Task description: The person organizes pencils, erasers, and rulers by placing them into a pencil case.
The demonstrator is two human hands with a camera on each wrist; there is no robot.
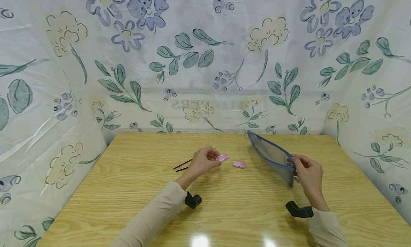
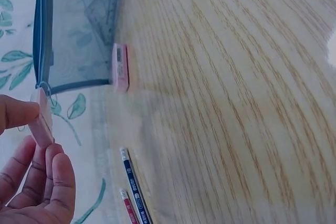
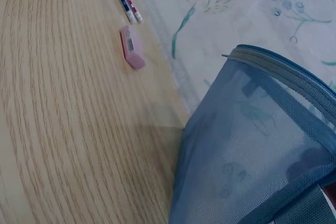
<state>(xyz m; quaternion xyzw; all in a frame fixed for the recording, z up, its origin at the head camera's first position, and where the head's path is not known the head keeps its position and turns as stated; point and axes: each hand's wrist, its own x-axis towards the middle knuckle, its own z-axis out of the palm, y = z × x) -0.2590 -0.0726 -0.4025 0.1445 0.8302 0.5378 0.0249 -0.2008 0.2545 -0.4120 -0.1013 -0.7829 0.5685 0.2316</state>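
Note:
My left hand (image 1: 203, 162) pinches a pink eraser (image 1: 223, 157) between thumb and fingers, above the table. In the left wrist view that eraser (image 2: 42, 119) is seen edge-on, the thumb on one side. A second pink eraser (image 1: 239, 164) lies on the table just right of it. My right hand (image 1: 310, 172) grips the near corner of a blue mesh zip pouch (image 1: 273, 157), holding it tilted with its top edge unzipped. Through the mesh, the left wrist view shows a clear triangle ruler (image 2: 102, 11). In the right wrist view the pouch (image 3: 252, 140) hides most of the right hand.
A red pencil (image 1: 181, 164) and a dark blue pencil (image 1: 182, 169) lie side by side left of the left hand, partly hidden behind it. The wood-grain table (image 1: 135, 190) meets a flowered sheet (image 1: 199, 79) at the back and sides.

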